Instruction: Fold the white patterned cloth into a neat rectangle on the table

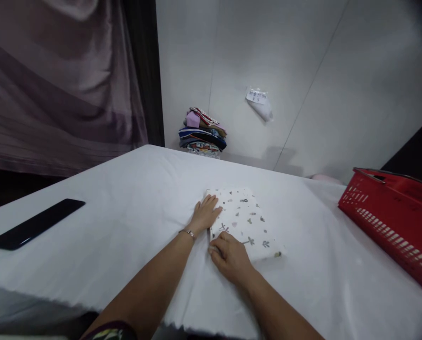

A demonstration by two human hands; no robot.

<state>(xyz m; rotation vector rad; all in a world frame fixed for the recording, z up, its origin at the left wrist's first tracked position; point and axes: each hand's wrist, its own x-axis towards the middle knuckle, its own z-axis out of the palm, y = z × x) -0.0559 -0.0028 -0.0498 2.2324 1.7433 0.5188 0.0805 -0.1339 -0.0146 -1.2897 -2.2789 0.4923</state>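
Note:
A folded white cloth [239, 215] with small printed plants and shapes lies on the white-covered table [136, 208]. My left hand [206, 213] rests flat on the cloth's left edge with its fingers stretched out, a bracelet at the wrist. At the near left corner, my right hand [230, 255] is closed, thumb and fingers pinching the cloth's edge. Part of that corner is hidden beneath the right hand. The cloth's far and right sides lie flat, away from both hands.
A long black flat object [36, 224] lies on the table at left. To the right stands a red plastic basket [391, 212]. Beyond the table's far edge is a stack of folded fabrics [203, 134]. A labelled plastic sleeve [260, 104] hangs on the wall; a curtain [55, 80] hangs at left.

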